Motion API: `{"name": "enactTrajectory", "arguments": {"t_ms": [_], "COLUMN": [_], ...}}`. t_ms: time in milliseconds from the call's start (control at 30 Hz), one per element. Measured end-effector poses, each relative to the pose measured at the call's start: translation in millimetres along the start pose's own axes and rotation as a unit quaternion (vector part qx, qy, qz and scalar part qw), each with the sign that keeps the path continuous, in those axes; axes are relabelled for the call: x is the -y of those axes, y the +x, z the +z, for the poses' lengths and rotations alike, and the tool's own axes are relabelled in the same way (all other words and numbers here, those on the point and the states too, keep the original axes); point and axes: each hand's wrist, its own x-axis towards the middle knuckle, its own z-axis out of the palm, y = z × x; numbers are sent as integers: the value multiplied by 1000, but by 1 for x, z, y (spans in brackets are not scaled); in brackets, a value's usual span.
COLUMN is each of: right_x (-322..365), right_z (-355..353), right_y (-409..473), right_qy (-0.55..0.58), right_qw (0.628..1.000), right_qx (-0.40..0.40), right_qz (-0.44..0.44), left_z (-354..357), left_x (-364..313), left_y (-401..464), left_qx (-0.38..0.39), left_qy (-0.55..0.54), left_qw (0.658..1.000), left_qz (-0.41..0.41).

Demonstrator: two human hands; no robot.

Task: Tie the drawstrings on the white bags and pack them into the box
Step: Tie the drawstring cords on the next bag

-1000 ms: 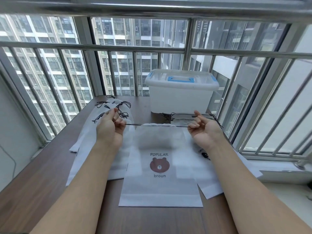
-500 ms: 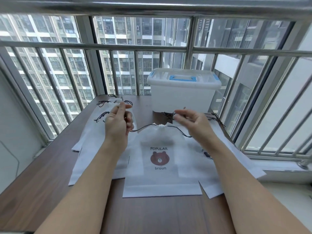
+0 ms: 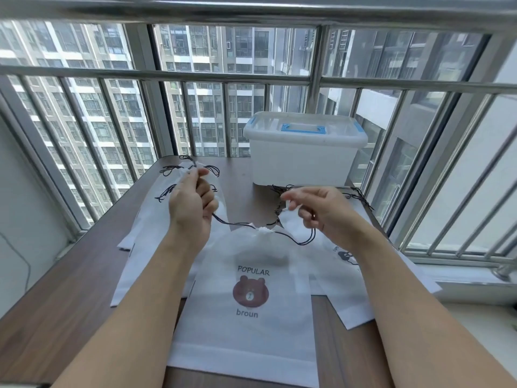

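A white bag (image 3: 246, 329) printed with a brown bear and "POPULAR broun" lies flat on the wooden table (image 3: 67, 289), its mouth cinched into a small bunch at the top. Its black drawstring (image 3: 232, 223) runs slack from that bunch to both sides. My left hand (image 3: 191, 204) is closed on the left cord end, raised above the table. My right hand (image 3: 316, 210) pinches the right cord, which loops down below the fingers. The white lidded box (image 3: 305, 152) with blue handle and clips stands behind, lid on.
More white bags lie in a pile on the left (image 3: 156, 219) and another pile on the right (image 3: 349, 289), their black cords loose at the far ends. Metal window bars (image 3: 419, 163) enclose the table at the back and right. A wall stands at the left.
The cord was pulled taut between my spread hands a second ago; both hands have since come inward and up, the cord hangs slack, and the bag's mouth stays bunched.
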Motion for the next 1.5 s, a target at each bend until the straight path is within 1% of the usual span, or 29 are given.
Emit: {"name": "enactTrajectory", "arguments": {"t_ms": [33,67,100,133,200,267,333,433,500,600,667,767,833,933,1000,1100,1200,1267,1333,1367,1433,1500], "right_x": [3,6,8,9,11,10,9,8,7,4,3,2,-1,-5,-6,-5,-2,-2,-3,-5,-7,-5], "right_z": [-2,-2,0,4,16,29,39,48,51,53,52,47,46,48,48,45,38,32,28,27,28,30], "right_y": [1,0,-1,-2,-5,-8,-10,-16,-18,-16,-13,-9,-6,-4,-2,-2,-1,0,1,2,4,2], "right_qy": [91,156,190,196,137,21,-53,-104,-138,-162,-144,-112,-118,-135,-140,-157,-145,-157,-194,-223,-250,-216], "right_qw": [996,987,981,978,982,982,970,957,954,955,962,974,976,973,970,963,960,964,964,959,950,953], "right_qx": [-11,-8,4,18,28,16,15,13,28,48,50,37,32,31,20,-37,-103,-98,-62,-53,-69,-103], "right_qz": [-9,-24,-44,-68,-127,-186,-237,-269,-266,-243,-227,-194,-182,-186,-196,-217,-216,-192,-168,-167,-176,-186], "left_z": [4,7,10,12,17,20,22,21,20,22,24,24,23,25,25,25,25,25,24,23,23,25], "left_x": [2,5,7,10,16,20,21,20,20,22,22,20,21,28,30,28,29,30,30,30,30,29], "left_y": [-1,-3,-5,-7,-15,-22,-25,-26,-28,-34,-36,-35,-36,-37,-36,-34,-33,-33,-32,-31,-30,-30], "left_qx": [14,34,59,85,130,157,155,150,167,221,243,269,282,258,252,237,228,224,226,226,222,213], "left_qy": [-1,-3,-2,9,54,100,128,164,182,215,213,174,176,214,198,166,183,183,174,176,179,143], "left_qw": [1000,999,998,996,990,982,980,974,967,946,937,928,923,927,932,942,941,942,943,942,940,942], "left_qz": [-14,-26,-34,-35,-18,-4,-11,-35,-55,-98,-136,-191,-193,-167,-167,-171,-169,-170,-172,-173,-184,-215]}}
